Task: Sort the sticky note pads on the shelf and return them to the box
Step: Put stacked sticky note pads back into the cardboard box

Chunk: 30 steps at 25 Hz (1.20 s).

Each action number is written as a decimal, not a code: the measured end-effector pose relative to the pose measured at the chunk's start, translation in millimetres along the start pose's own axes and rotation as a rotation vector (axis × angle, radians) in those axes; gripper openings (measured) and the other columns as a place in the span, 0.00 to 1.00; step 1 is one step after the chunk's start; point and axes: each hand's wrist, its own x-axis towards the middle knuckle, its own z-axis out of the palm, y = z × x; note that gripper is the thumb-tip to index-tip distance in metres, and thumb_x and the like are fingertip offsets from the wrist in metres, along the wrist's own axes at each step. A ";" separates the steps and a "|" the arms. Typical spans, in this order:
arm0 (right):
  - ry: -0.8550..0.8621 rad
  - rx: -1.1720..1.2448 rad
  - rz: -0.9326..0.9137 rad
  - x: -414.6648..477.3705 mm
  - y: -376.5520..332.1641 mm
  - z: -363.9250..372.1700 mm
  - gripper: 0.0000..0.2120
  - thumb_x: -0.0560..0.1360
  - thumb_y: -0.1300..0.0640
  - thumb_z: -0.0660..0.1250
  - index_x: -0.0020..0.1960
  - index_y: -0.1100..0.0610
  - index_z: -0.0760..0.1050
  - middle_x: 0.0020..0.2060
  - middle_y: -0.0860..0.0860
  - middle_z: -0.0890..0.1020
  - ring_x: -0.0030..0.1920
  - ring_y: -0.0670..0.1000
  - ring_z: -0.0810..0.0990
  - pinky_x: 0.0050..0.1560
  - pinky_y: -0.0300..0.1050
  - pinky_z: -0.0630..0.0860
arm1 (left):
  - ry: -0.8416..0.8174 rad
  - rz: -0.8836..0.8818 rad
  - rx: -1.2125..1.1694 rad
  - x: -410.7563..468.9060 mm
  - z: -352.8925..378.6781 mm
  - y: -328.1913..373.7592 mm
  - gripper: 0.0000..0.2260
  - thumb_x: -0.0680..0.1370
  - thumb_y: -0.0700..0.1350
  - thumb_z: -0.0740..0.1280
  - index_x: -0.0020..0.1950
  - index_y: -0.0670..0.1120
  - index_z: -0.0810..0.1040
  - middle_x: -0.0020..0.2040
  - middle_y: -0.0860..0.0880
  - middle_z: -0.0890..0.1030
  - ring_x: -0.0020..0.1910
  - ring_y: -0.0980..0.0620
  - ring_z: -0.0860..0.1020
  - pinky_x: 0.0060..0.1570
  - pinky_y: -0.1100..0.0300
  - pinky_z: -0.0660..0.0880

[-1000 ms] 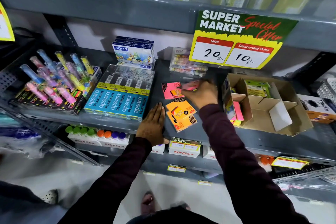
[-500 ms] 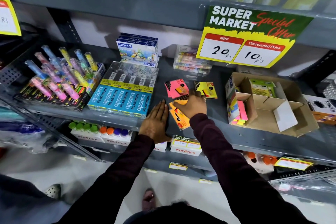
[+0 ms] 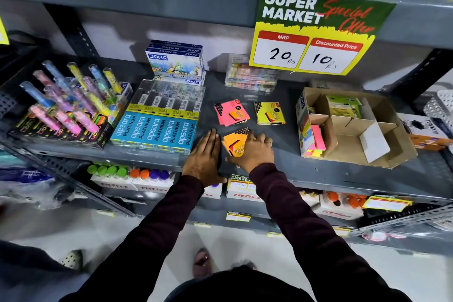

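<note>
Orange pad point(image 3: 236, 145) | flat, corner toward shelf back | right hand point(image 3: 255, 152) atop

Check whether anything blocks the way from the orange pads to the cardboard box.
Nothing visible does. The shelf lies bare between the orange pads under the right hand and the cardboard box; the yellow pad sits farther back.

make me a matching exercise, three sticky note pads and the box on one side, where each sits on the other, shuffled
Things:
1. pink pad
2. yellow pad
3. orange pad
4. cardboard box

Places:
A. under the right hand
B. far right of the shelf
C. behind the orange pad, left of the yellow one
D. between the pink pad and the box

Pairs: 1-C, 2-D, 3-A, 4-B
</note>
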 end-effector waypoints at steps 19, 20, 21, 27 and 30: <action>0.474 0.465 0.633 -4.0 192.2 -97.9 0.36 0.65 0.42 0.74 0.61 0.67 0.73 0.60 0.67 0.78 0.62 0.64 0.76 0.64 0.55 0.71 | 0.024 0.016 0.079 5.9 16.6 -5.8 0.59 0.52 0.63 0.78 0.71 0.33 0.56 0.72 0.34 0.60 0.71 0.39 0.60 0.71 0.52 0.52; 0.438 0.499 0.627 3.6 195.3 -94.2 0.34 0.66 0.42 0.73 0.61 0.67 0.74 0.60 0.66 0.79 0.61 0.63 0.77 0.62 0.54 0.72 | 0.025 0.011 0.085 5.7 15.8 -5.5 0.59 0.53 0.64 0.77 0.71 0.33 0.55 0.73 0.35 0.59 0.72 0.40 0.59 0.71 0.51 0.54; 0.400 0.519 0.601 11.8 195.9 -88.9 0.32 0.68 0.43 0.73 0.60 0.67 0.75 0.59 0.65 0.80 0.61 0.62 0.78 0.61 0.53 0.73 | 0.031 0.010 0.092 5.4 15.1 -4.9 0.59 0.54 0.64 0.77 0.72 0.34 0.54 0.74 0.35 0.58 0.73 0.41 0.57 0.71 0.51 0.54; 0.310 0.467 0.551 32.0 198.6 -45.1 0.28 0.75 0.46 0.65 0.69 0.60 0.68 0.67 0.64 0.73 0.68 0.64 0.69 0.69 0.55 0.66 | 0.035 0.016 0.120 3.4 11.9 -3.1 0.59 0.58 0.66 0.74 0.73 0.35 0.49 0.75 0.37 0.53 0.74 0.42 0.52 0.71 0.53 0.48; 0.309 0.297 0.534 31.2 198.8 -26.6 0.22 0.78 0.50 0.61 0.69 0.58 0.69 0.69 0.66 0.67 0.71 0.66 0.62 0.72 0.56 0.60 | 0.021 0.018 0.127 3.3 11.9 -3.5 0.59 0.57 0.67 0.74 0.72 0.34 0.49 0.75 0.36 0.53 0.74 0.42 0.52 0.72 0.53 0.48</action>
